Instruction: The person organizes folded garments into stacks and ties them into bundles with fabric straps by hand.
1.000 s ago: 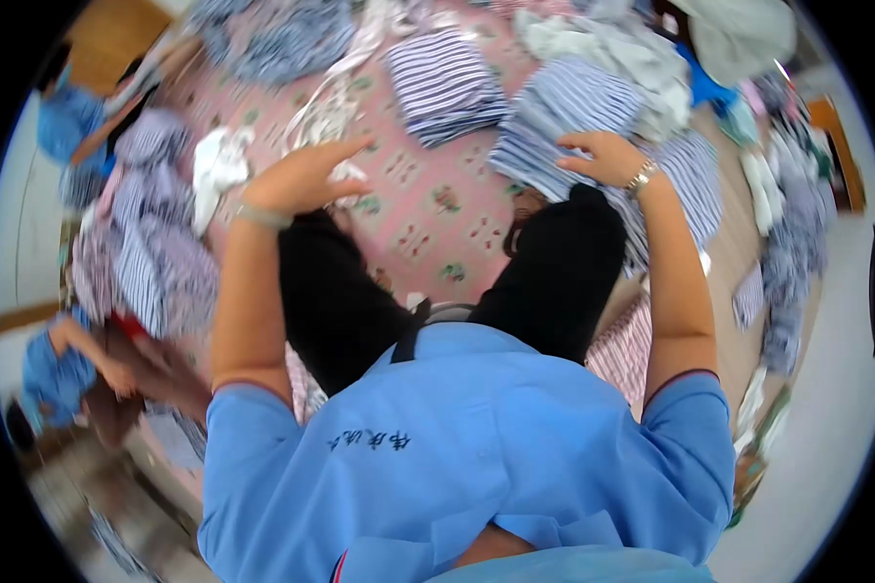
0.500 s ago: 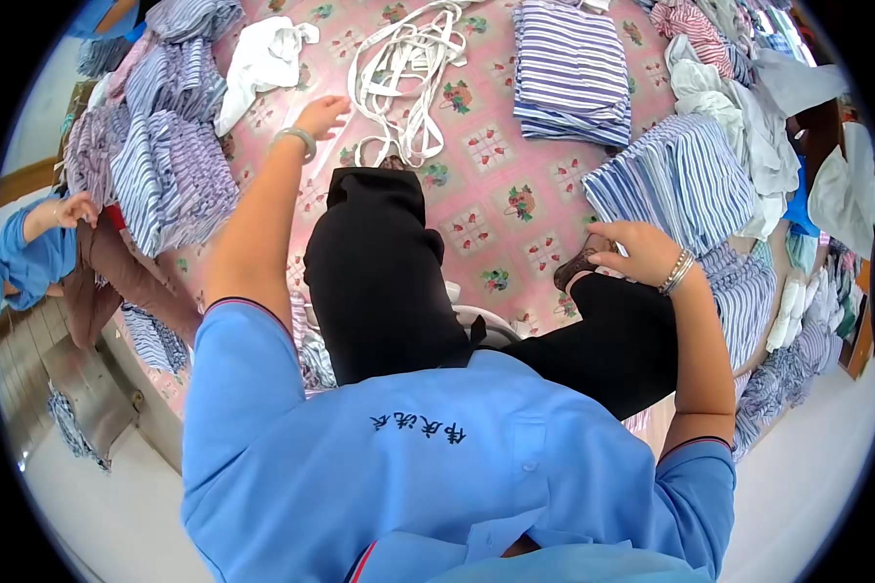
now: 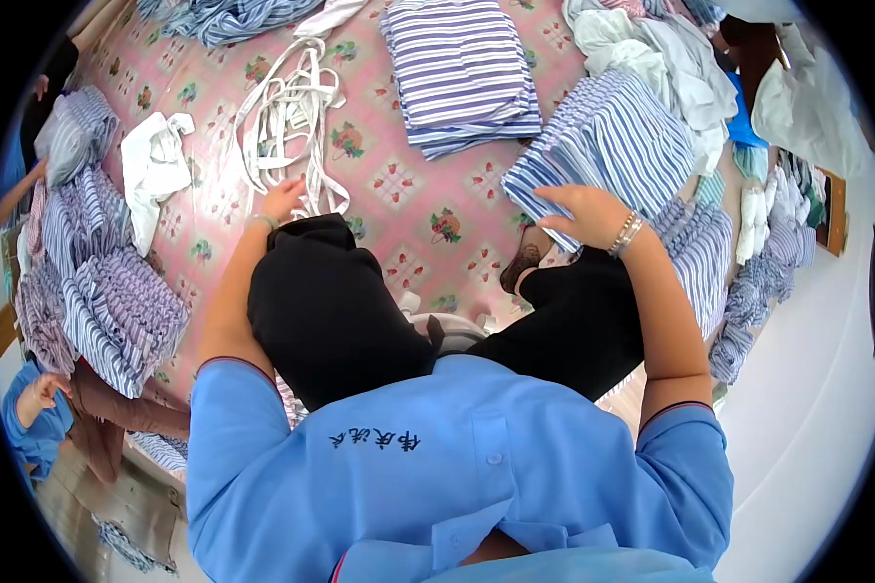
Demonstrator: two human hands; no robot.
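Note:
My left hand is beside my left knee, at the lower end of a tangle of white straps; its fingers are apart and hold nothing I can see. Over the near corner of a folded blue-and-white striped pile, my right hand is open, thumb and fingers spread; whether it touches the cloth is unclear. A neat stack of purple-and-white striped cloth lies between the straps and that pile.
White cloth and striped garment heaps lie on the left of the pink patterned surface. Pale crumpled cloth is at the upper right. A person in blue is at the left edge.
The view has swung, shifting the cloth piles leftward in it since half a second ago. My left hand has come down beside the knee. My right hand now overlaps the striped pile's near corner.

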